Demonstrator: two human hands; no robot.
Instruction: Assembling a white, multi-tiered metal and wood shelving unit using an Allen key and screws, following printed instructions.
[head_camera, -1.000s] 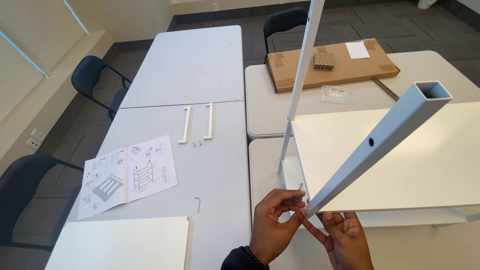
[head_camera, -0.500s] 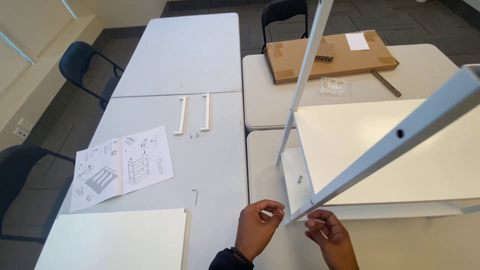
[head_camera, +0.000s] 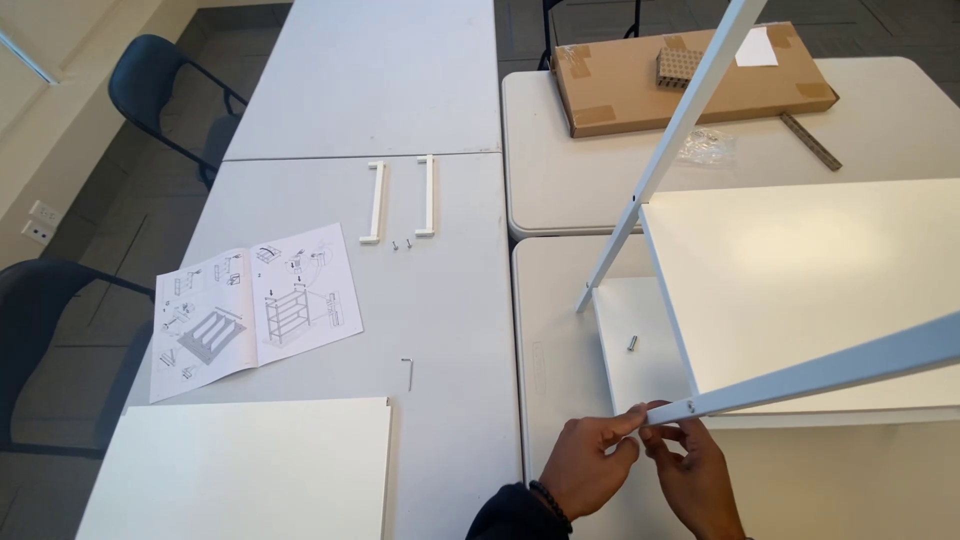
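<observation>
— Grey desk (head_camera: 440, 300) tops pushed together fill the room, with dark chairs (head_camera: 160, 90) along the left. See where the person is working?

— Bottom edge, yes. Both hands meet at the near end of that white metal leg (head_camera: 820, 375), the square tube running up to the right across the white shelf panel (head_camera: 800, 290).

— It has dropped since a second ago. Then its open end pointed up towards the camera; now it lies low and nearly flat over the panel.

— And the hands have settled. The left hand (head_camera: 590, 465) pinches the tube's tip between thumb and forefinger, fingers curled close. The right hand (head_camera: 695, 480) is cupped just under it, fingertips on the end; whether it holds a small fitting there, I cannot tell.

— So I'd judge the leg is lined up and the work is now at its end cap or screw hole.

— Likely. A loose bolt (head_camera: 632, 343) lies on the lower panel nearby. Further left, the open instruction booklet (head_camera: 255, 305), an Allen key (head_camera: 408, 373), two white handles (head_camera: 400, 198), and a cardboard box (head_camera: 690, 75) at the back.
</observation>
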